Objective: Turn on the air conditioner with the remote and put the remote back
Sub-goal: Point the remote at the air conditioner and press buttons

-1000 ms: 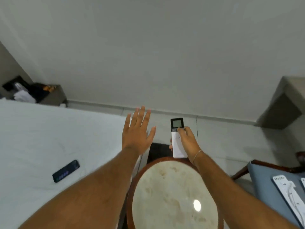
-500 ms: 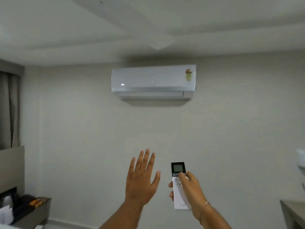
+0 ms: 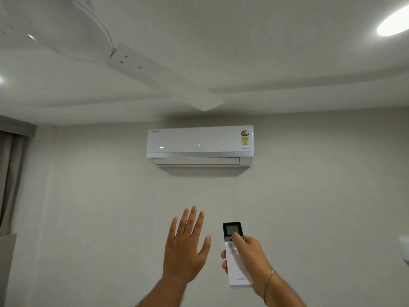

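A white air conditioner [image 3: 200, 145] hangs high on the wall ahead, its flap closed. My right hand [image 3: 251, 257] grips a white remote [image 3: 235, 265] with a dark screen end, held upright and aimed at the unit. The thumb rests on the buttons just below the screen. My left hand [image 3: 186, 245] is raised beside it, palm forward, fingers spread, holding nothing.
A white ceiling fan blade [image 3: 163, 76] reaches across the ceiling above the unit. A round ceiling light [image 3: 392, 23] glows at the top right. A brown curtain [image 3: 11, 173] hangs at the left edge.
My view has tilted up from the floor, bed and round table to the wall and ceiling. Both hands rose with it, the remote still in the right hand.
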